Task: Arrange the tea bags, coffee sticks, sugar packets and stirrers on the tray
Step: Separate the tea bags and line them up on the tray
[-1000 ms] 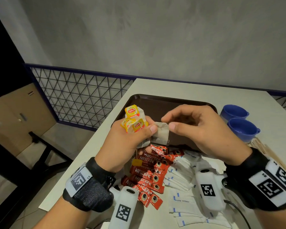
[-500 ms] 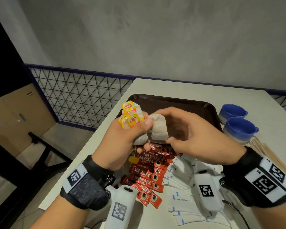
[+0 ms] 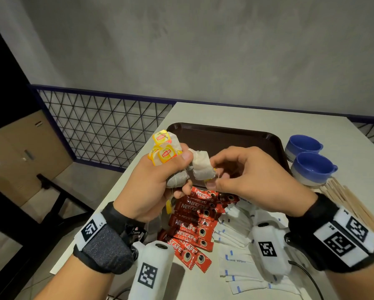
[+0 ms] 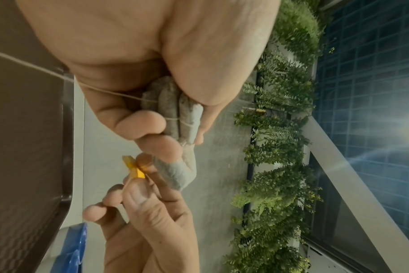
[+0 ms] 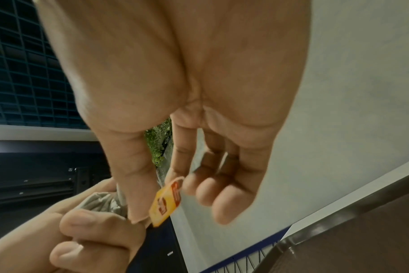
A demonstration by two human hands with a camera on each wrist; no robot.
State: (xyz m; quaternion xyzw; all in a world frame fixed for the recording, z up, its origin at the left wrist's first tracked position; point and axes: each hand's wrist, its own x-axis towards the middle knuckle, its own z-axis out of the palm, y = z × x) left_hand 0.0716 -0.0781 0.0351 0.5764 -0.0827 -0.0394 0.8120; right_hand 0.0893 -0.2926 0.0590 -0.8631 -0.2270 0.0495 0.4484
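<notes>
Two blue cups [image 3: 309, 159] stand touching each other near the right edge of the pale counter [image 3: 225, 111], with a dark triangle-mesh railing [image 3: 99, 128] just beyond its left edge, a grey wall [image 3: 203, 50] behind it, and green foliage [image 4: 280, 129] hanging nearby.

"Lipton" in white on red, printed on the yellow tags [image 3: 164, 146] of the tea bags, at 10 o'clock from the tray [image 3: 225, 137]. "NESCAFE CLASSIC" in white on the red coffee sticks [image 3: 192, 226], at 6 o'clock from the tray. "white sugar", faint blue, on one sugar packet [image 3: 238, 259]. "LS" on the left wristband [image 3: 95, 227]. Red logo on the yellow tag [image 5: 167, 201], unreadable.
</notes>
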